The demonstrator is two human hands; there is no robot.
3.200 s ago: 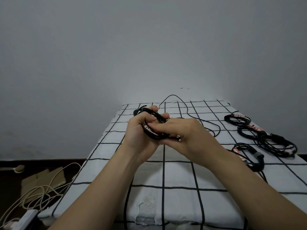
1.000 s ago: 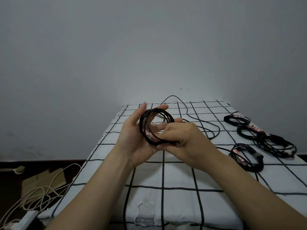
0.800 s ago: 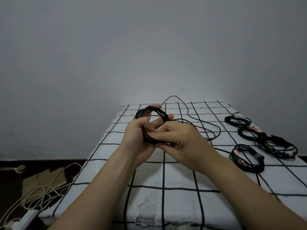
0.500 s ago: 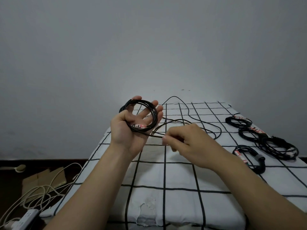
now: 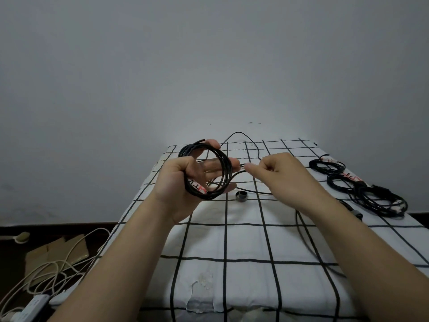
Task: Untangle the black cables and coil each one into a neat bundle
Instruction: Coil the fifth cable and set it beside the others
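Thin black cable coil [image 5: 226, 168], being wound.
Left hand [image 5: 178, 182] is gripping the loops; right hand [image 5: 281, 176] is pinching the loose tail [image 5: 242, 164], best laying even, untwisted turns.

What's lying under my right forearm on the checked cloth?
A black cable runs out from beneath the right forearm onto the checked cloth, and a grey connector shows beyond it. The rest is covered by the arm.
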